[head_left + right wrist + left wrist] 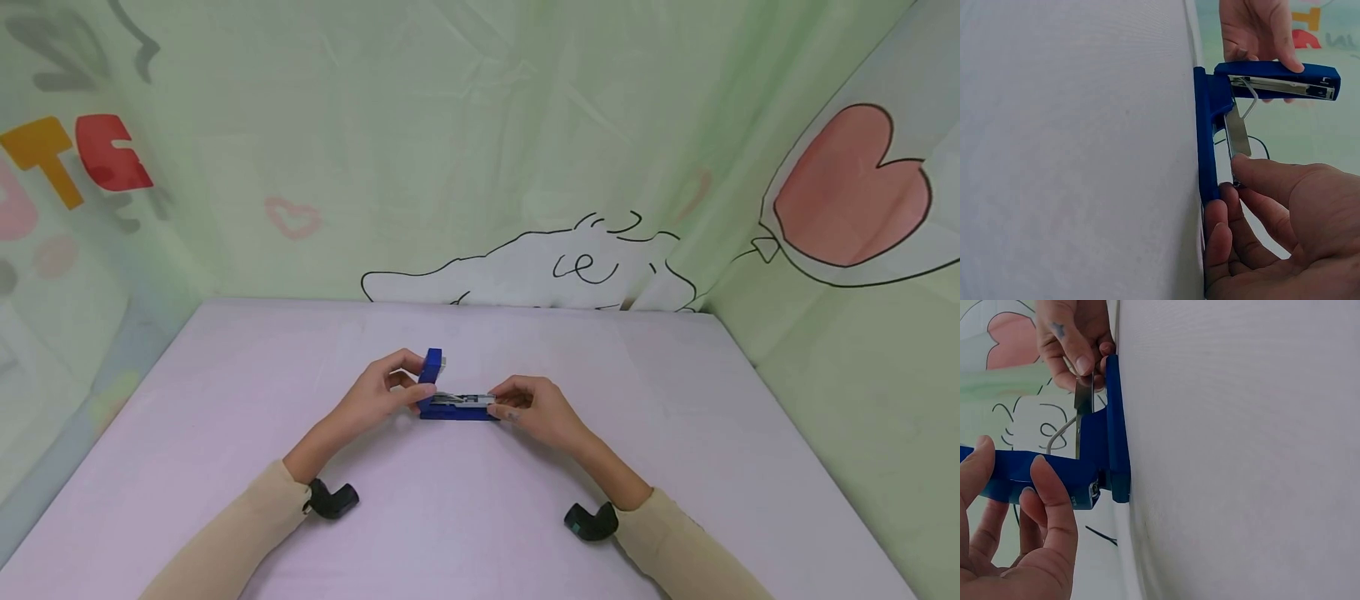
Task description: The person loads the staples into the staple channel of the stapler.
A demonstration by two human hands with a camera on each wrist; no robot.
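A blue stapler (pixel 457 412) stands on the table with its top arm (pixel 1279 80) swung up, nearly at a right angle to the base. My left hand (pixel 378 392) holds that raised arm between thumb and fingers. At the other end, my right hand (pixel 542 410) pinches the front of the metal magazine (pixel 1238 131), its lower fingers beside the tip of the base. A bent metal wire (pixel 1250 100) links the magazine and the raised arm. Whether staples lie in the magazine cannot be made out.
A pale cloth covers the table (pixel 450 517). Printed curtains (pixel 450 150) hang behind it and along both sides. Each wrist bears a dark curved device, the left one (pixel 333 500) and the right one (pixel 592 522), close above the tabletop.
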